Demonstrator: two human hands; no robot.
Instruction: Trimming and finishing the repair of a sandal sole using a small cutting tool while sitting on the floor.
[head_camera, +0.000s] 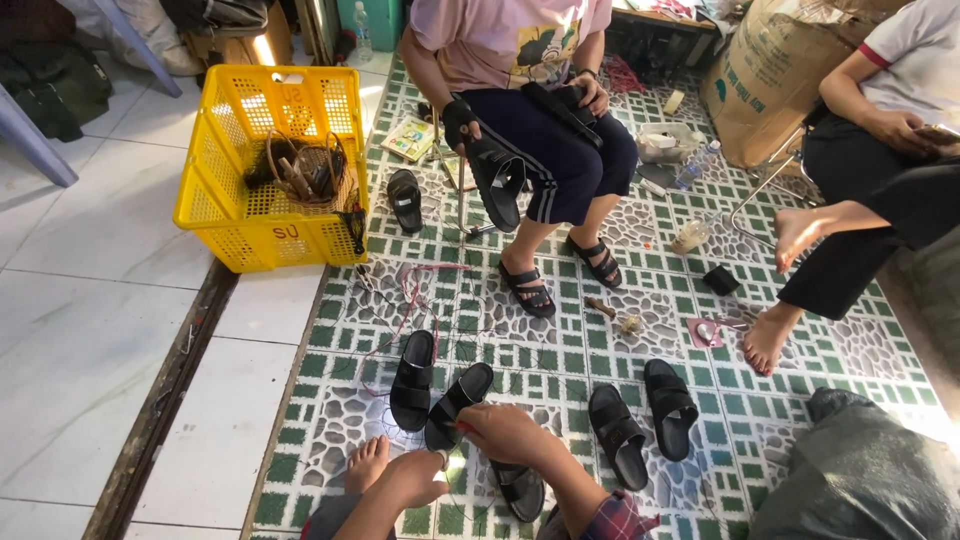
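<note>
Black rubber-like sandals lay scattered over the green-and-white patterned floor mat (560, 370) in the head view, and the person's two hands worked on the ones nearest their own bare foot (367, 463). The right hand (505, 430) was curled, its fingertips pinched at the heel end of a black sandal (456, 404) that rested flat on the mat; how tightly it gripped could not be told. That sandal's long axis ran on a slant, its far end pointing up and to the right, away from the person, just beside a second sandal (413, 379) that lay nearly straight up the picture. The left hand (418, 478) was loosely closed, low by the foot, and whether it held anything could not be told. Another sandal (518, 487) lay partly hidden under the right wrist. To do this well, in my judgement, the pinch should stay at the sandal's edge while the other hand steadied it, keeping the sole flat and clear of the thin red cord (405, 300) looping across the mat. Two more sandals (642, 420) sat well apart to the right. Across the mat a seated person held a sandal (497, 178) upright, and a yellow crate (268, 165) stood at the mat's left edge.
</note>
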